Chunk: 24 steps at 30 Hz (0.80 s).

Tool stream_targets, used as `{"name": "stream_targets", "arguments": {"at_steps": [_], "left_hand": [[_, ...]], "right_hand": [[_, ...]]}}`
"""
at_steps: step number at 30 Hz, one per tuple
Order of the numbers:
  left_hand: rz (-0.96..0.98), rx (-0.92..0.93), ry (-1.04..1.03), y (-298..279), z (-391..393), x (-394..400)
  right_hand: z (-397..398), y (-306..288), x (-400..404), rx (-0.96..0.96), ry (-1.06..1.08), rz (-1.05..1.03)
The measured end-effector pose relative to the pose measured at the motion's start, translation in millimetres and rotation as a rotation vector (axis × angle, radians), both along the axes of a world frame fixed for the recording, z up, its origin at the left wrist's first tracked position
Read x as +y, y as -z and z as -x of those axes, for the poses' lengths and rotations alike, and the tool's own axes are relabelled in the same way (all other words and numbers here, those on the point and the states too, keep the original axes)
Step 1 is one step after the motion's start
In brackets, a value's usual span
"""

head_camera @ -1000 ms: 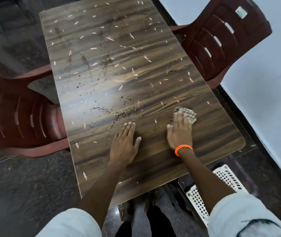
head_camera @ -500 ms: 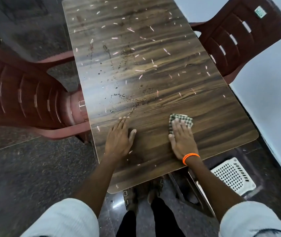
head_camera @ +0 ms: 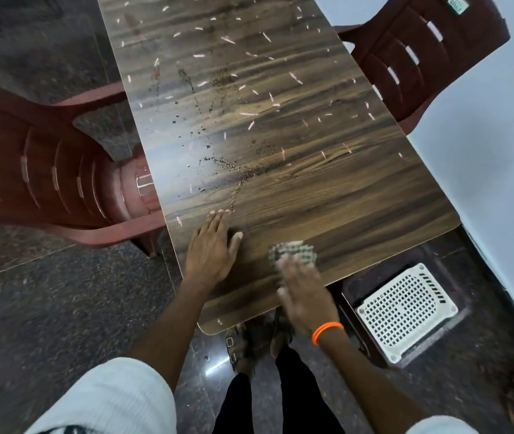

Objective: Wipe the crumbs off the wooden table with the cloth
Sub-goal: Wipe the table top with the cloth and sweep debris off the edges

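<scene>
1. The wooden table (head_camera: 327,189) carries crumbs (head_camera: 243,175) mostly beyond both hands.
2. The left hand (head_camera: 210,249) lies flat and released, likely bracing.
3. The right hand (head_camera: 304,292), blurred, presses the cloth (head_camera: 293,250) with flat fingers, near the table's edge.

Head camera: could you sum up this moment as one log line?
stage: wiping | right hand: flat on cloth, near edge | left hand: flat on table | crumbs: still across middle and far end
</scene>
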State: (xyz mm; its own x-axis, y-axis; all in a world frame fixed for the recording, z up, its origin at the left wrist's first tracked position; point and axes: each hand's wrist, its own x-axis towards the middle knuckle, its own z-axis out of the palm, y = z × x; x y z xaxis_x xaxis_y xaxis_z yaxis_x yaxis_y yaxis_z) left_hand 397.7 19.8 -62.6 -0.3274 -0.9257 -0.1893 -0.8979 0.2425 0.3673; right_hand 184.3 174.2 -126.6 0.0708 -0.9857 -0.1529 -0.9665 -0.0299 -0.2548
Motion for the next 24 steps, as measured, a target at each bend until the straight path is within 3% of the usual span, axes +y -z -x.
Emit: {"name": "stream_targets", "arguments": {"at_steps": [4, 7, 9, 12, 15, 17, 19, 22, 24], "left_hand": [[0.001, -0.017, 0.009, 4.7, -6.4, 13.4], [0.001, -0.041, 0.007, 10.0, -11.3, 25.8], [0.018, -0.029, 0.008, 12.8, -16.1, 32.3], [0.064, 0.034, -0.07, 12.5, -29.2, 37.7], [0.076, 0.083, -0.307, 13.0, -53.7, 40.9], [0.001, 0.173, -0.508, 19.0, -71.3, 41.7], [-0.17, 0.286, -0.678, 25.8, -85.3, 40.6], [-0.406, 0.415, -0.818, 35.2, -93.5, 37.8], [-0.484, 0.505, -0.914, 41.2, -94.8, 34.8]], "right_hand": [[57.6, -7.6, -8.7, 0.055, 0.398, -0.033], [22.1, -6.7, -9.8, 0.037, 0.505, -0.02], [-21.7, -3.4, -1.1, -0.005, 0.406, -0.009], [-91.5, 4.7, 18.8, -0.081, 0.059, 0.004], [-114.0, 9.6, 18.4, -0.069, -0.321, 0.011], [-96.2, 9.1, -1.6, -0.028, -0.417, 0.017], [-78.7, 5.3, -24.4, -0.004, -0.3, 0.004], [-85.0, 0.3, -47.0, -0.021, 0.042, -0.039], [-106.3, 2.0, -40.8, -0.013, 0.053, -0.03]]}}
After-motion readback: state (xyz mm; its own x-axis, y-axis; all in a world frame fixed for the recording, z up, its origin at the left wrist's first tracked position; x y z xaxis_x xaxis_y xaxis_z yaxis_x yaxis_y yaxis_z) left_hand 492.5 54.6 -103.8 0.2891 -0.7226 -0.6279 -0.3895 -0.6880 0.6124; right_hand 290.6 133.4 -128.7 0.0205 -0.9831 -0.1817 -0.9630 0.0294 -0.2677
